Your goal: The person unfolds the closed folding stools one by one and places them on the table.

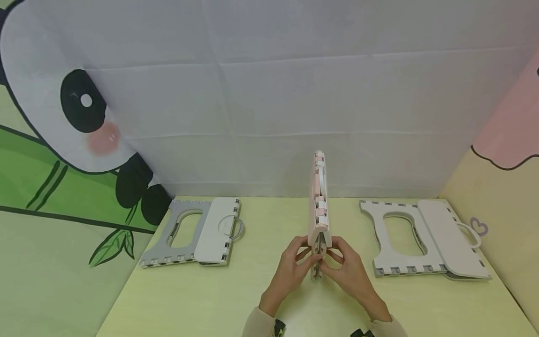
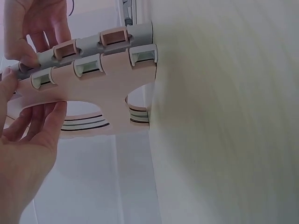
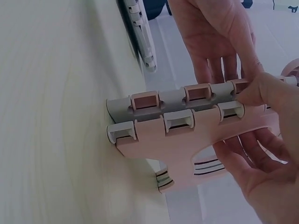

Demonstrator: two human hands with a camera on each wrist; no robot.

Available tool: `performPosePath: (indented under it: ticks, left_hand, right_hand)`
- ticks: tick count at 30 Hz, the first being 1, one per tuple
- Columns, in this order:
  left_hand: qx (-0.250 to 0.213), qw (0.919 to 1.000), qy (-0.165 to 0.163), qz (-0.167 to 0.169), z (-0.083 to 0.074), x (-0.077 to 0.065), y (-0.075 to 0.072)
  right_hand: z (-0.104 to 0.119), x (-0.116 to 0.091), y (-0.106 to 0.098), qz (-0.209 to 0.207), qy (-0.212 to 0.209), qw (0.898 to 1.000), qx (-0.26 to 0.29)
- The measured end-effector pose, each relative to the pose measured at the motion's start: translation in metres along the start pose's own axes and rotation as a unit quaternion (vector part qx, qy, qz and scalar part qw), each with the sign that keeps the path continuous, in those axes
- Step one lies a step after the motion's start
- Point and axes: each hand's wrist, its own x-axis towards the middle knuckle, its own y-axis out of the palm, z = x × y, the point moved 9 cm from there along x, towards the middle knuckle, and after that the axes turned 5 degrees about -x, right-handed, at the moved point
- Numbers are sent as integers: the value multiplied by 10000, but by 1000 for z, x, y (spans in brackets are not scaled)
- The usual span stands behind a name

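Note:
A pink and white folding step stool [image 1: 318, 201], nearly flat, stands upright on edge in the middle of the table. Its hinged leg edge faces me, and the two leg panels [image 3: 177, 149] show a narrow gap between them. On the left side, my left hand [image 1: 292, 267] grips one panel, fingers reaching through its cutout and thumb on the hinged edge. Opposite it, my right hand [image 1: 347, 274] holds the other panel the same way, with fingers in the cutout [image 3: 210, 168]. Both thumbs meet close together at the hinge seam.
A grey and white folded stool [image 1: 216, 229] lies flat on the left of the table [image 1: 269, 220]. On the right lies a white folded stool [image 1: 446, 238] with a loop handle [image 1: 469, 234]. A pale cloth wall [image 1: 269, 117] rises behind the table's back edge.

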Motion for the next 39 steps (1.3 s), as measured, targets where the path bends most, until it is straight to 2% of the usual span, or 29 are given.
performPosePath:
  ticks: [6, 21, 27, 39]
  left_hand:
    - [80, 9999, 151, -6, -3, -1, -1]
    - [-77, 9998, -159, -10, -2, -1, -3]
    - [-58, 10000, -75, -21, -2, -1, -5]
    - [149, 9998, 156, -7, -5, -3, -8]
  right_hand:
    - [-3, -1, -2, 12, 85, 10000, 1]
    - [-8, -4, -14, -22, 257, 9997, 50]
    - [-10, -6, -17, 67, 372, 9993, -10]
    - [-12, -8, -23, 89, 235, 9997, 42]
